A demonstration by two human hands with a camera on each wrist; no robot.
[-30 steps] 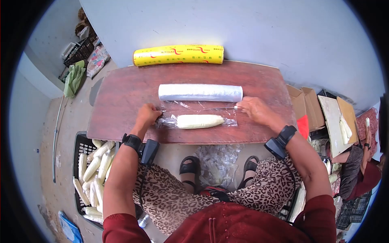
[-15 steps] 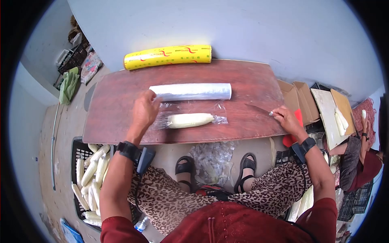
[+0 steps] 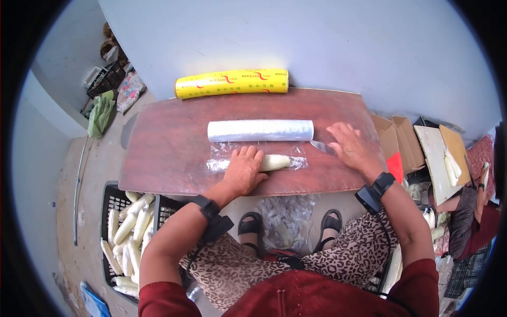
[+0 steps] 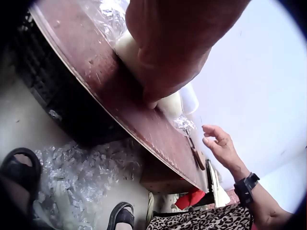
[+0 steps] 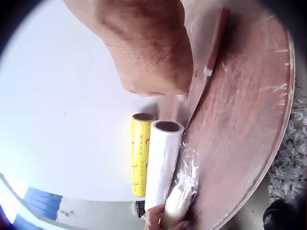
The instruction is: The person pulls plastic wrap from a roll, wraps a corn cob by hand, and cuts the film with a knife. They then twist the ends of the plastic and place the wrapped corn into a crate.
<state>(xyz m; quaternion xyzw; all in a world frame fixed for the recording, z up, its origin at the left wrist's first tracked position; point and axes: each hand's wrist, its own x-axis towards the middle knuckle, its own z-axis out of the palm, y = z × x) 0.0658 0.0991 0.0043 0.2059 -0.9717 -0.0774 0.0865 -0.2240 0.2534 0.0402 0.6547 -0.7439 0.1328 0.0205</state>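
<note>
A pale ear of corn point(image 3: 275, 162) lies on a sheet of cling film point(image 3: 219, 151) in front of a clear film roll point(image 3: 260, 130). My left hand point(image 3: 244, 170) grips the ear from above, its fingers over the far side and its thumb at the near side. Part of the corn is hidden under that hand. On the tabletop rests a knife point(image 5: 216, 48), its tip close to the roll's right end. Just above it hovers my right hand point(image 3: 349, 147), fingers loosely bent and holding nothing.
Against the wall at the table's back is a yellow printed film roll point(image 3: 232, 83). A black crate point(image 3: 110, 203) full of corn ears stands on the floor at left. Cardboard boxes point(image 3: 409, 140) are past the table's right edge, and another person's arm point(image 3: 478, 203) shows farther right.
My left hand has come from the film's left edge, past the roll's left end, down onto the corn. My right hand moved right with the knife, then laid it down and let go.
</note>
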